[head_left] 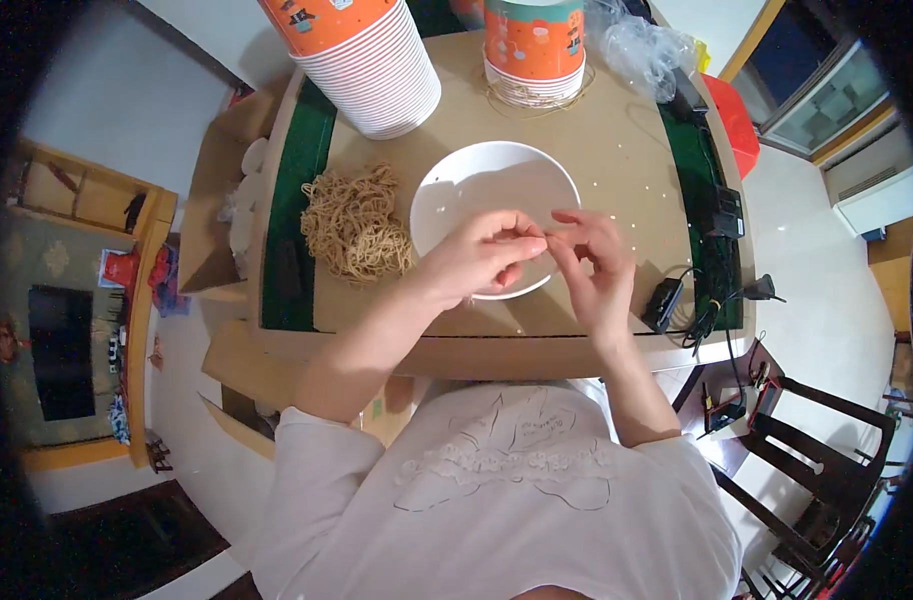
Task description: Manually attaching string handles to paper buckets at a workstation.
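Note:
My left hand (489, 254) and my right hand (593, 262) meet above the right side of a white bowl (476, 180). Their thumbs and index fingertips are pinched close together, almost touching. Whatever sits between the fingertips is too small to name. The other fingers of my left hand are curled in; those of my right hand are bent and partly spread. Left of the bowl lies a loose, tangled heap of tan cord (354, 222), behind my left forearm. My hands cover the bowl's near right part, and its interior looks plain white.
A tall stack of white and orange paper tubs (376, 80) leans at the back left. Another orange stack (534, 50) stands at the back, with thin cord loops (576, 98) around its base. Clear plastic bags (641, 60), black adapters and cables (711, 310) line the right. Small white specks dot the tabletop.

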